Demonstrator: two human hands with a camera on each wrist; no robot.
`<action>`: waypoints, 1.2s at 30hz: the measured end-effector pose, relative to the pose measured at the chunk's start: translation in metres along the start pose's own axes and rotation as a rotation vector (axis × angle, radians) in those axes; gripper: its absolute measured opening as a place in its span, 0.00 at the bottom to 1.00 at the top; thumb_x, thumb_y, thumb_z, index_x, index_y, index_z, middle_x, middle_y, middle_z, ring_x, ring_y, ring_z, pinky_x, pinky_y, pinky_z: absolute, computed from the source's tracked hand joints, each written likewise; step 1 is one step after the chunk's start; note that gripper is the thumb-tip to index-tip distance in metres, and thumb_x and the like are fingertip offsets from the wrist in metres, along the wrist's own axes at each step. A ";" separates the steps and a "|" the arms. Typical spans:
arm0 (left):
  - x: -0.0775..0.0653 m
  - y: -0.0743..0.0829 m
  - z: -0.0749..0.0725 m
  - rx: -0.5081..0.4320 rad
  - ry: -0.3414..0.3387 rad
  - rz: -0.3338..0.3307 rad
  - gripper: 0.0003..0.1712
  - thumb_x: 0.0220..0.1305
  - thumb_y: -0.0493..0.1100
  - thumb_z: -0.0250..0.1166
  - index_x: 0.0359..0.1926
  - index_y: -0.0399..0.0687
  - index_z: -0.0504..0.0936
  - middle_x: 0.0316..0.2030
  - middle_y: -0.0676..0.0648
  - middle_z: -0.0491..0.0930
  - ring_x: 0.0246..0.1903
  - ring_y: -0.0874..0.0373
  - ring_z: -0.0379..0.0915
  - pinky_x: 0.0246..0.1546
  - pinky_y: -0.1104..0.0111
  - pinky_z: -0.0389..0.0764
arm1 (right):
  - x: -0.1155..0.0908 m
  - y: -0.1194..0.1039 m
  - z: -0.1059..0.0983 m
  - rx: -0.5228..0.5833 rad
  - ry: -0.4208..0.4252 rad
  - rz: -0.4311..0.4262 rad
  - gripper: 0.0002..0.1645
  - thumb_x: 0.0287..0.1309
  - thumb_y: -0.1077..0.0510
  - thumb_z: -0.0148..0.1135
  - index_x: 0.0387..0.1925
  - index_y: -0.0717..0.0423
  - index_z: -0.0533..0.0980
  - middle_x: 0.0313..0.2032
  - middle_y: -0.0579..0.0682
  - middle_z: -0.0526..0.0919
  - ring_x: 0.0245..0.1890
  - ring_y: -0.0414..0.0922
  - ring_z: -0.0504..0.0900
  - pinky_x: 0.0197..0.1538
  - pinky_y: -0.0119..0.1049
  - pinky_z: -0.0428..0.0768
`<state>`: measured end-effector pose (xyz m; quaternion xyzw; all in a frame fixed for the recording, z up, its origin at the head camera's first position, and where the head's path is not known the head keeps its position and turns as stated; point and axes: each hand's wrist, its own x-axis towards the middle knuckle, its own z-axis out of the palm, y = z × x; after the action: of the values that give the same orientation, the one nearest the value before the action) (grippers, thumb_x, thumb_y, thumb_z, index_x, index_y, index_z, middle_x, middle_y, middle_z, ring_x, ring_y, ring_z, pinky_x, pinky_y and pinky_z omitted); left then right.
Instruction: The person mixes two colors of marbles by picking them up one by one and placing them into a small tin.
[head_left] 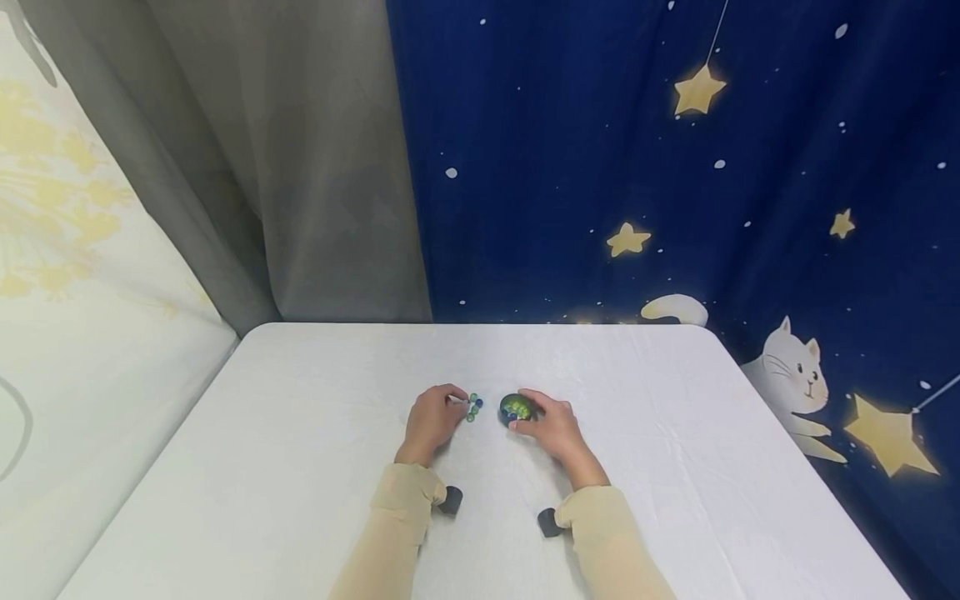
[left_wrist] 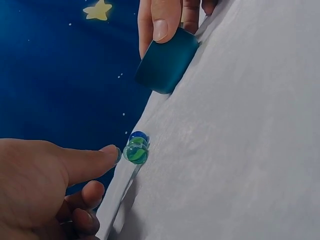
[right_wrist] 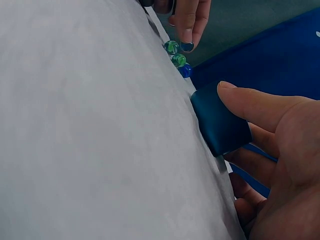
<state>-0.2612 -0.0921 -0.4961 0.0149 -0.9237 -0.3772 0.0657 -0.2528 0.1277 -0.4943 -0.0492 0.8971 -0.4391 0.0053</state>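
In the head view my left hand (head_left: 433, 421) is beside a small group of glass marbles (head_left: 475, 409) on the white table. Its thumb and finger pinch one marble (right_wrist: 187, 46), seen at the fingertips in the right wrist view. Just past it, green-swirled marbles (left_wrist: 136, 151) and a blue marble (right_wrist: 185, 70) lie close together on the cloth. To their right, my right hand (head_left: 551, 423) grips a short, round teal cup (right_wrist: 220, 120) by its side, thumb near the rim. Green and blue marbles (head_left: 517, 408) show inside that cup, which stands upright on the table.
A white cloth covers the table (head_left: 300, 500), with light creases on the right. Behind it hang a grey curtain (head_left: 330, 167) and a dark blue curtain (head_left: 555, 167) with stars and a cat. Black wrist devices (head_left: 451, 501) sit at both cuffs.
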 end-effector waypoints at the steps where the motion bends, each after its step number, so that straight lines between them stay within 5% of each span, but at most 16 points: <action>1: 0.000 0.000 0.000 -0.001 0.000 -0.001 0.05 0.59 0.42 0.67 0.37 0.53 0.86 0.27 0.53 0.77 0.28 0.57 0.71 0.34 0.61 0.72 | 0.000 0.000 0.000 -0.001 0.001 0.001 0.36 0.46 0.54 0.76 0.60 0.47 0.76 0.59 0.57 0.76 0.62 0.61 0.68 0.62 0.58 0.63; 14: -0.005 0.005 0.002 -0.035 0.016 -0.009 0.05 0.59 0.45 0.69 0.36 0.51 0.86 0.21 0.53 0.72 0.23 0.57 0.67 0.28 0.64 0.68 | -0.004 0.000 -0.001 -0.010 -0.002 -0.014 0.36 0.46 0.54 0.77 0.60 0.48 0.76 0.59 0.57 0.76 0.61 0.60 0.69 0.62 0.57 0.64; 36: -0.006 0.013 0.003 -0.079 -0.007 -0.004 0.09 0.63 0.49 0.67 0.35 0.49 0.86 0.23 0.53 0.74 0.27 0.57 0.68 0.32 0.64 0.69 | -0.003 0.001 -0.001 -0.015 0.010 -0.036 0.35 0.45 0.54 0.77 0.59 0.49 0.77 0.58 0.57 0.77 0.60 0.59 0.72 0.61 0.56 0.65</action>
<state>-0.2550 -0.0804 -0.4904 0.0130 -0.9083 -0.4135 0.0621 -0.2497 0.1293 -0.4947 -0.0631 0.8993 -0.4326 -0.0075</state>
